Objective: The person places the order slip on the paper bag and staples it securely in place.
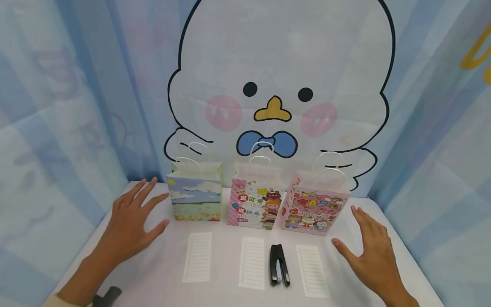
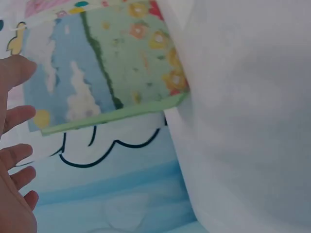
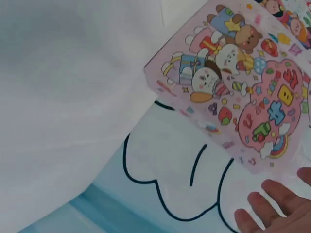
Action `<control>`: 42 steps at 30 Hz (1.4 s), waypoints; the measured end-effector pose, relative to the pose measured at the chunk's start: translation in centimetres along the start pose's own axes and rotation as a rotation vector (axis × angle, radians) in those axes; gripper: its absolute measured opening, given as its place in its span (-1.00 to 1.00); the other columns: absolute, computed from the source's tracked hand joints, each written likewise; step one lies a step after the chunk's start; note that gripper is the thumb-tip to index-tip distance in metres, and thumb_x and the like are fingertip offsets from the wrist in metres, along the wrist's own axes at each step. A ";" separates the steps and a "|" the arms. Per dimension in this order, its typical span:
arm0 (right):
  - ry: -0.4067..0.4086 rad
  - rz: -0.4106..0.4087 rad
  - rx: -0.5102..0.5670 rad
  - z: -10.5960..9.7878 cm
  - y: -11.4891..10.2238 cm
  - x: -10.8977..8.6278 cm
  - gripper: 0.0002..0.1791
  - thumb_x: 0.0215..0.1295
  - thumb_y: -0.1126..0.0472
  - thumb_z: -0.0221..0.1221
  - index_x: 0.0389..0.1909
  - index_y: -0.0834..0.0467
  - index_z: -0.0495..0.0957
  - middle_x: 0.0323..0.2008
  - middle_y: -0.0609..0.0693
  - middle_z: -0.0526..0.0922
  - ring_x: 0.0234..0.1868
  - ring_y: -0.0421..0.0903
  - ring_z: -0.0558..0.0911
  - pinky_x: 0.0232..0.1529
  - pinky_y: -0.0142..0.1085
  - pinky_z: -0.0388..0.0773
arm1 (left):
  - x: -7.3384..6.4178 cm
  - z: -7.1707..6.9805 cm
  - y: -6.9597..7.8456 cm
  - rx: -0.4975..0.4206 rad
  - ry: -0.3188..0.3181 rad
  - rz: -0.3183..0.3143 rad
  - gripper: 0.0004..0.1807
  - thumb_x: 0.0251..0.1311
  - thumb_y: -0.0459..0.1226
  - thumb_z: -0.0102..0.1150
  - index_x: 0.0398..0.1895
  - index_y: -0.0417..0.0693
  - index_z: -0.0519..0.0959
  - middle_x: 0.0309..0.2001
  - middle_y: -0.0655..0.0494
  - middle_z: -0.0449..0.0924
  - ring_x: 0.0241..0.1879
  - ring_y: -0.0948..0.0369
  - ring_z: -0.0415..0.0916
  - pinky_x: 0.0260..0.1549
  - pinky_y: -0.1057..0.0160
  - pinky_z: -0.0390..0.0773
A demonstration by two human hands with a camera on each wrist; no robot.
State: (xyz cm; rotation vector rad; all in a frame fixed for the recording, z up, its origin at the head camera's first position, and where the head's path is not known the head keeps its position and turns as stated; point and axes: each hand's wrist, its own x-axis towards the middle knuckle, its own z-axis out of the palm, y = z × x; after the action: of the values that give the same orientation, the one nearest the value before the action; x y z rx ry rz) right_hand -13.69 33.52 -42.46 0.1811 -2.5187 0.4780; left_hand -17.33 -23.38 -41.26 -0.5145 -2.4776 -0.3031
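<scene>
My left hand (image 1: 130, 219) has its fingers spread beside a paper gift bag with a sky-and-meadow print (image 1: 195, 198), apart from it and holding nothing. On the other side, my right hand (image 1: 372, 251) is also spread and bare, near a pink gift bag with cartoon animals (image 1: 312, 204). Between those two bags stands a pink-and-white cartoon gift bag (image 1: 255, 202). All three bags are upright with white handles raised. A black stapler (image 1: 279, 265) lies in front, between a middle paper slip (image 1: 251, 263) and a right paper slip (image 1: 312, 271). A left paper slip (image 1: 197, 257) lies before the meadow bag.
The white table (image 1: 226, 294) reaches back to a hanging curtain (image 1: 287, 51) with a large cartoon bird on it. More blue-and-white curtain (image 1: 50, 140) closes in the left side, and the right side likewise. A dark object (image 1: 108, 296) shows beside my left wrist.
</scene>
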 end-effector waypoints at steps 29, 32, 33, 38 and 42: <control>-0.120 -0.127 0.290 7.2 -11.5 -1.3 -0.02 0.14 -0.07 0.57 0.57 -0.21 0.33 0.44 -0.12 0.55 0.43 -0.02 0.48 0.46 0.23 0.33 | 7.1 1.6 1.2 -0.405 0.070 -0.179 -0.72 0.14 -0.44 0.49 -0.09 -0.05 0.75 0.23 -0.18 0.70 0.39 -0.24 0.38 0.29 -0.51 0.24; -0.142 -0.155 0.322 7.9 -12.9 -1.1 -0.05 0.18 -0.11 0.54 0.58 -0.19 0.33 0.46 -0.18 0.52 0.46 -0.04 0.48 0.49 0.28 0.31 | 7.4 1.9 1.0 -0.423 0.078 -0.165 -0.74 0.12 -0.49 0.48 -0.15 -0.04 0.76 0.16 -0.17 0.75 0.40 -0.27 0.39 0.29 -0.57 0.21; -0.146 -0.164 0.329 8.1 -13.4 -1.0 -0.06 0.19 -0.12 0.54 0.57 -0.20 0.34 0.46 -0.20 0.52 0.45 -0.06 0.48 0.49 0.27 0.32 | 7.5 2.0 0.9 -0.428 0.083 -0.156 -0.74 0.11 -0.51 0.47 -0.18 -0.04 0.76 0.13 -0.16 0.77 0.39 -0.27 0.40 0.30 -0.58 0.20; -0.136 -0.249 0.375 9.3 -15.4 -0.5 -0.12 0.20 -0.14 0.52 0.53 -0.16 0.40 0.40 -0.26 0.56 0.33 -0.17 0.54 0.38 0.05 0.48 | 7.8 2.6 0.4 -0.448 0.104 -0.124 -0.70 0.08 -0.59 0.42 -0.23 -0.04 0.77 0.02 -0.09 0.82 0.34 -0.27 0.45 0.28 -0.53 0.27; -0.167 -0.282 0.402 10.3 -17.1 -0.1 -0.12 0.16 -0.14 0.55 0.50 -0.20 0.40 0.35 -0.24 0.60 0.29 -0.21 0.54 0.33 -0.05 0.52 | 8.0 2.8 0.1 -0.454 0.121 -0.123 -0.71 0.08 -0.62 0.40 -0.26 -0.09 0.79 -0.13 -0.11 0.83 0.27 -0.26 0.51 0.24 -0.43 0.40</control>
State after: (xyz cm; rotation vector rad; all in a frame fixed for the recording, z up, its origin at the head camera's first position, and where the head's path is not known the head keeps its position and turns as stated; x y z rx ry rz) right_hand -14.90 13.78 -45.46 0.7452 -2.4714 0.8765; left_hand -24.70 -20.03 -38.84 -0.5066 -2.3253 -0.9311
